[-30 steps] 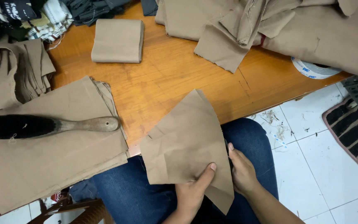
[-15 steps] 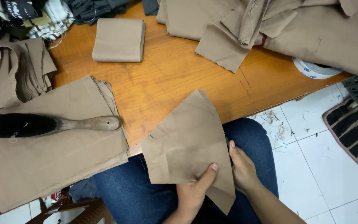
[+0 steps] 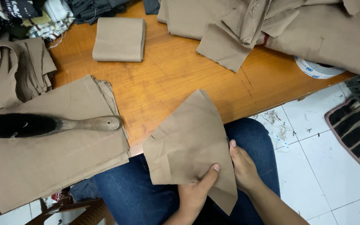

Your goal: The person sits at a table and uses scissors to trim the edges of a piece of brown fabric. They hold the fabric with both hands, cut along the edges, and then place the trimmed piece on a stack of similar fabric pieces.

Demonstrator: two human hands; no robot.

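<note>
Barely anything has moved since the earlier frames: tan fabric piece [image 3: 188, 141] sits the same, over the lap and the table [image 3: 167, 79] edge. Fan-shaped, creased, raw edges. Left hand [image 3: 194, 191] thumb clamped on its lower edge; right hand [image 3: 242, 166] fingers pinch its right edge.

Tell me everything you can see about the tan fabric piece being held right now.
The tan fabric piece is a flat, fan-shaped cut of woven-looking cloth, narrow at the top and wider below, lightly creased, with a small notch on its left edge. It is held up over the lap, its top overlapping the wooden table edge. The left hand pinches its lower edge, thumb on front; the right hand grips its right edge.
</note>
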